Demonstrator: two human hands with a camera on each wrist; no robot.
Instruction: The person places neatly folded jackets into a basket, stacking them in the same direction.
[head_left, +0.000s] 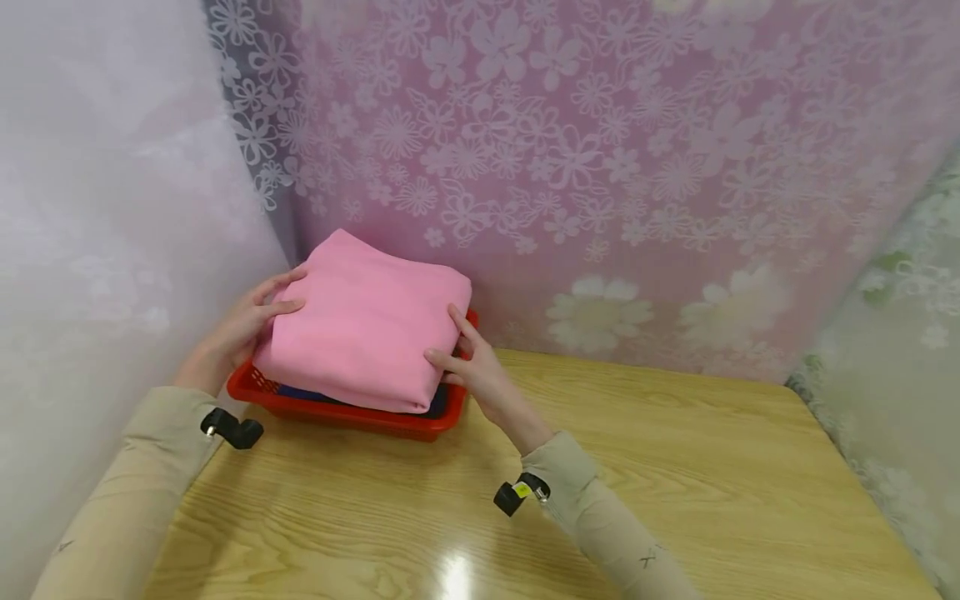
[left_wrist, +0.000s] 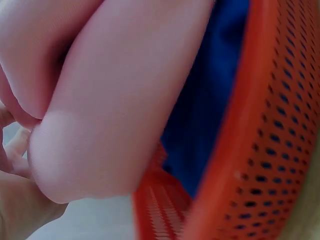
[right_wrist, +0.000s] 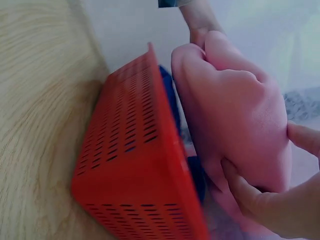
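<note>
A thick folded pink cloth (head_left: 367,317) lies over a red plastic basket (head_left: 352,423), partly above its rim. My left hand (head_left: 243,329) grips the cloth's left side, with fingers on top; its thumb is partly hidden in the left wrist view. On the opposite side my right hand (head_left: 483,375) holds the cloth between spread thumb and fingers. Under it, dark blue fabric (left_wrist: 200,100) shows inside the basket. In the right wrist view, a gap separates much of the pink cloth (right_wrist: 235,115) from the basket's perforated wall (right_wrist: 120,120).
The basket stands on a wood-grain table (head_left: 637,467), near its back left. A pink flowered curtain (head_left: 525,167) hangs right behind, and a pale curtain (head_left: 112,208) hangs close on the left. Another flowered curtain (head_left: 907,375) borders the right edge.
</note>
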